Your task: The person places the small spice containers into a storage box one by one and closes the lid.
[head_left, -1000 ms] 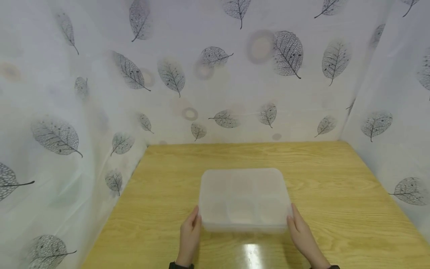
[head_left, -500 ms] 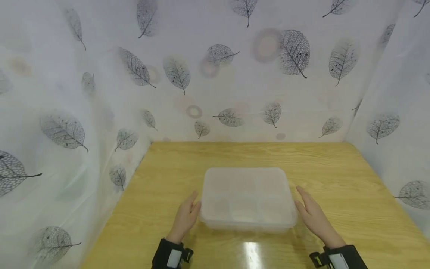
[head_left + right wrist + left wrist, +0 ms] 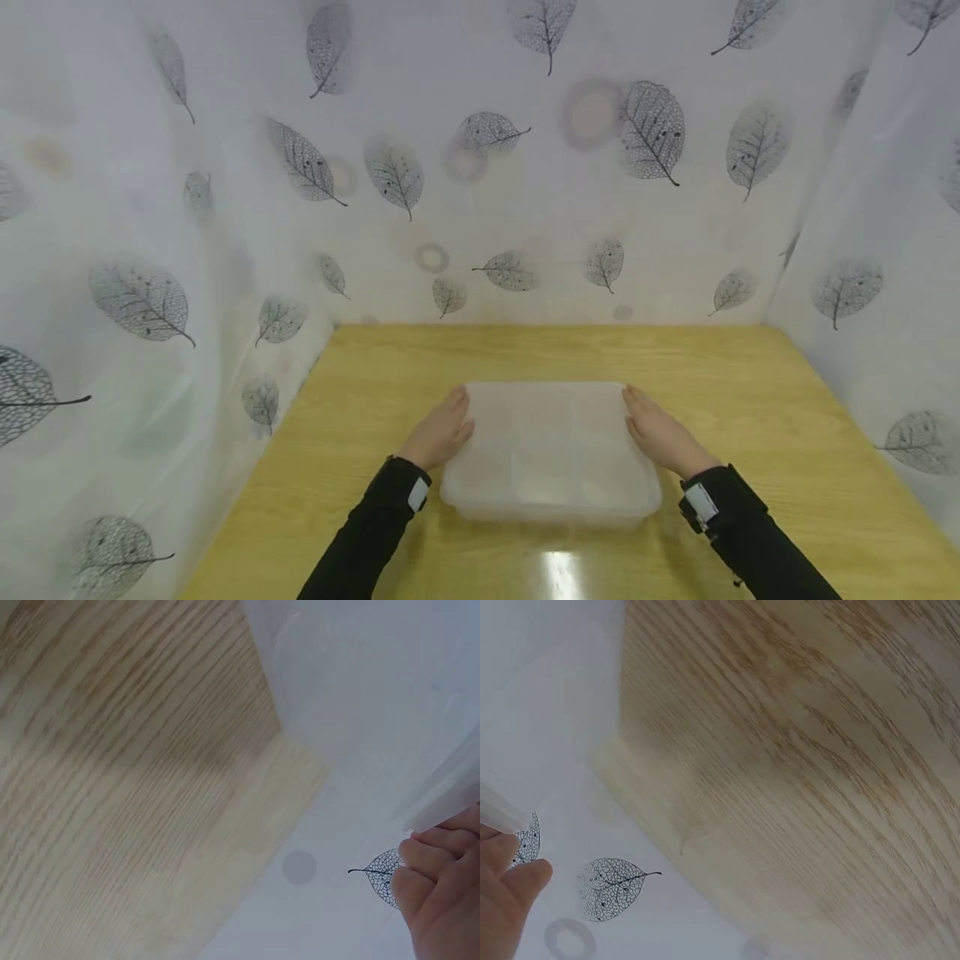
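Note:
A translucent white plastic box (image 3: 551, 508) sits on the wooden table, several compartments showing faintly through its flat lid (image 3: 547, 417). My left hand (image 3: 442, 429) is at the far left corner, fingers along the edge and thumb on the near side of them. At the far right corner my right hand (image 3: 660, 433) mirrors it. In the left wrist view, fingertips (image 3: 529, 877) bend up against the lid's edge (image 3: 496, 808). The right wrist view shows curled fingers (image 3: 427, 859) pinching the lid's rim, which stands out from the box wall (image 3: 345, 682).
The wooden table (image 3: 390, 354) stretches around the box on all sides. A pale leaf-printed curtain (image 3: 525, 192) rises behind the table and along both sides. Dark sleeves with wrist straps (image 3: 405, 487) cover my forearms.
Both hands first held the box's sides near the front, then came away from it. Since then they have moved forward along the sides to grip the lid's far corners.

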{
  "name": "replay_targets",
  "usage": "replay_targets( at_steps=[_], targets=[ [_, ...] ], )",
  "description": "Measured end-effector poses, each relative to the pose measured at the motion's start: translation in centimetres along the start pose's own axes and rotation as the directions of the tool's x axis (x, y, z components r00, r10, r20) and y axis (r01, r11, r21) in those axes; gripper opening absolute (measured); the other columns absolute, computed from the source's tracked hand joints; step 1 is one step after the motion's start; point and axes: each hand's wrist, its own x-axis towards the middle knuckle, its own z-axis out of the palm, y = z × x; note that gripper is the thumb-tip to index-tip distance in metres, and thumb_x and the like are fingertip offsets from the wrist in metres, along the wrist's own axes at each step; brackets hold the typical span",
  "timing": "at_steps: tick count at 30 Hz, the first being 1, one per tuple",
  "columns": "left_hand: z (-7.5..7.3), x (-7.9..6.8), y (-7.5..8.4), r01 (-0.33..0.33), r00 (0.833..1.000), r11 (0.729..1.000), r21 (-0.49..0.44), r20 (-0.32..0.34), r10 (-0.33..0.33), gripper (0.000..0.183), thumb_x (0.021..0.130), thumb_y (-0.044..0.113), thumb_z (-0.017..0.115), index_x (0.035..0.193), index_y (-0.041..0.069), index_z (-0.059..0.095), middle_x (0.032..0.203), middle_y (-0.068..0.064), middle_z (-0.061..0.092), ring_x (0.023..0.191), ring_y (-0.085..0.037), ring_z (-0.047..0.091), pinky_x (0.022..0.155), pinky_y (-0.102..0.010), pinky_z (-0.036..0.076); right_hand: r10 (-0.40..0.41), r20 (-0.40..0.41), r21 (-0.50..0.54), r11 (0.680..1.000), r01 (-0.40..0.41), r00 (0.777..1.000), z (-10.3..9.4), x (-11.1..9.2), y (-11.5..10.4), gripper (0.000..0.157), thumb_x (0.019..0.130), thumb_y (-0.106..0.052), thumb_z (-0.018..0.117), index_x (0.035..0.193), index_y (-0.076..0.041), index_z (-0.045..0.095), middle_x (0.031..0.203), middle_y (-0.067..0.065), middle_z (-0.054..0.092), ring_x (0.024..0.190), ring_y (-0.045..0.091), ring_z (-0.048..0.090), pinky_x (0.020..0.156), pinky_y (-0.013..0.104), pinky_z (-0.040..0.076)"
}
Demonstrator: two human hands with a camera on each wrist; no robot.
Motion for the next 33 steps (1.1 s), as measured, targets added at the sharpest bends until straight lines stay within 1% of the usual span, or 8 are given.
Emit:
replay_targets(
  at_steps=[4, 9, 17, 20, 23, 25, 30, 33],
  targets=[
    [0.2, -0.1, 0.1, -0.017, 1.0, 0.998, 0.063, -0.021, 0.018, 0.051, 0.095, 0.022, 0.037, 0.13, -0.015, 0.028, 0.138, -0.027, 0.022, 0.129, -0.033, 0.018, 0.103, -0.04, 0.017, -0.03, -0.034, -0.074, 0.997, 0.028, 0.999, 0.0, -0.1, -0.2, 0.043, 0.088, -0.001, 0.045, 0.122, 0.022, 0.033, 0.126, 0.038, 0.032, 0.117, 0.047, 0.031, 0.094, 0.053, 0.028],
    [-0.2, -0.3, 0.6, -0.027, 0.998, 0.998, 0.059, -0.063, 0.031, 0.053, 0.093, 0.021, 0.04, 0.128, -0.017, 0.029, 0.136, -0.029, 0.026, 0.127, -0.033, 0.022, 0.103, -0.04, 0.019, -0.05, -0.026, -0.127, 0.991, 0.046, 0.998, -0.4, -0.2, -0.3, 0.041, 0.087, 0.001, 0.046, 0.121, 0.021, 0.036, 0.125, 0.036, 0.035, 0.115, 0.046, 0.034, 0.093, 0.052, 0.03],
    [0.1, -0.1, 0.3, -0.005, 0.996, 0.999, 0.04, -0.092, 0.009, 0.053, 0.093, 0.021, 0.039, 0.128, -0.017, 0.028, 0.137, -0.028, 0.025, 0.127, -0.034, 0.022, 0.103, -0.04, 0.019, -0.048, -0.018, -0.14, 0.989, 0.045, 0.999, -0.3, 0.4, -0.1, 0.041, 0.088, 0.0, 0.045, 0.122, 0.02, 0.034, 0.127, 0.036, 0.033, 0.117, 0.046, 0.032, 0.094, 0.053, 0.028],
    [0.3, -0.3, 0.4, 0.001, 0.994, 0.996, 0.093, -0.113, 0.009, 0.051, 0.094, 0.021, 0.037, 0.129, -0.015, 0.03, 0.137, -0.027, 0.026, 0.127, -0.033, 0.024, 0.102, -0.039, 0.021, -0.027, -0.045, -0.108, 0.994, 0.022, 0.999, -0.1, 0.3, -0.2, 0.043, 0.089, -0.002, 0.045, 0.123, 0.021, 0.032, 0.128, 0.037, 0.031, 0.118, 0.046, 0.03, 0.095, 0.053, 0.026],
    [0.2, -1.2, 1.0, 0.013, 0.992, 0.992, 0.126, -0.126, 0.003, 0.049, 0.094, 0.02, 0.039, 0.128, -0.015, 0.032, 0.136, -0.027, 0.028, 0.126, -0.033, 0.026, 0.102, -0.039, 0.023, 0.019, -0.046, -0.031, 0.999, -0.021, 0.999, 0.1, -0.8, -0.9, 0.048, 0.091, -0.008, 0.044, 0.125, 0.021, 0.027, 0.131, 0.038, 0.025, 0.121, 0.047, 0.024, 0.097, 0.054, 0.022],
    [0.4, -2.4, 1.6, 0.019, 0.994, 0.99, 0.137, -0.106, -0.005, 0.05, 0.094, 0.021, 0.039, 0.127, -0.015, 0.032, 0.136, -0.028, 0.027, 0.126, -0.034, 0.026, 0.101, -0.04, 0.024, 0.055, -0.031, 0.02, 0.998, -0.055, 0.998, 0.2, -2.0, -1.7, 0.052, 0.092, -0.012, 0.043, 0.127, 0.021, 0.024, 0.133, 0.037, 0.021, 0.122, 0.047, 0.02, 0.097, 0.055, 0.02],
    [1.1, -5.0, 3.1, 0.042, 0.997, 0.996, 0.083, -0.072, -0.036, 0.054, 0.094, 0.023, 0.038, 0.129, -0.016, 0.029, 0.138, -0.029, 0.021, 0.128, -0.035, 0.019, 0.101, -0.043, 0.023, 0.092, -0.014, 0.071, 0.993, -0.09, 0.996, 0.5, -5.1, -3.9, 0.059, 0.093, -0.021, 0.044, 0.128, 0.02, 0.021, 0.135, 0.037, 0.016, 0.123, 0.047, 0.016, 0.096, 0.057, 0.019],
    [1.6, -5.6, 3.7, 0.061, 0.995, 0.997, 0.049, -0.077, -0.057, 0.055, 0.094, 0.024, 0.037, 0.13, -0.015, 0.026, 0.139, -0.029, 0.016, 0.129, -0.034, 0.015, 0.101, -0.044, 0.022, 0.1, -0.006, 0.086, 0.991, -0.099, 0.995, 1.2, -6.3, -4.5, 0.061, 0.093, -0.023, 0.044, 0.128, 0.021, 0.02, 0.136, 0.037, 0.012, 0.124, 0.047, 0.014, 0.096, 0.058, 0.018]
  ],
)
